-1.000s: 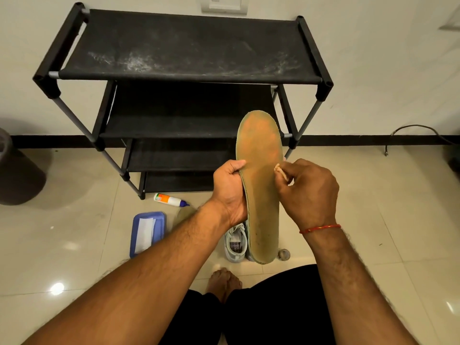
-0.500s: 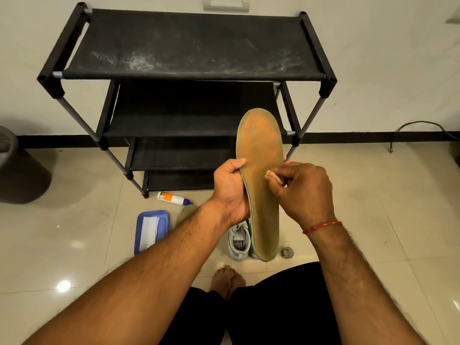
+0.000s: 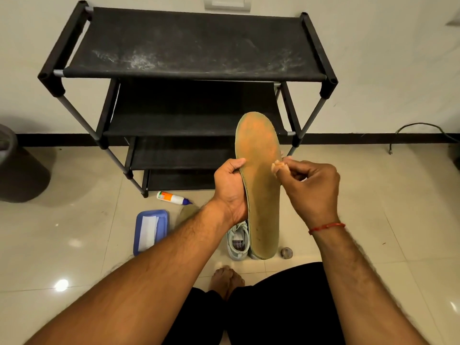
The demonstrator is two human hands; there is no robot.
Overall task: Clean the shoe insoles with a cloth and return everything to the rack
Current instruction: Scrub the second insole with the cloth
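Your left hand (image 3: 230, 188) grips the insole (image 3: 261, 185) upright by its left edge, before the shoe rack (image 3: 189, 46); your right hand (image 3: 311, 190) pinches a cloth wad (image 3: 278, 166) at its right edge; brace firmly; wipe lengthwise.

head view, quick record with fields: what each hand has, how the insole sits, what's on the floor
left hand: grips the long tan foam insole by its left edge
right hand: pinches a small beige cloth wad at the insole's right edge
insole pose: upright, toe end up, in front of the black fabric-shelved rack
floor: white bottle with orange label; blue plastic tray; pale grey sneaker
rack top: whitish dust smears
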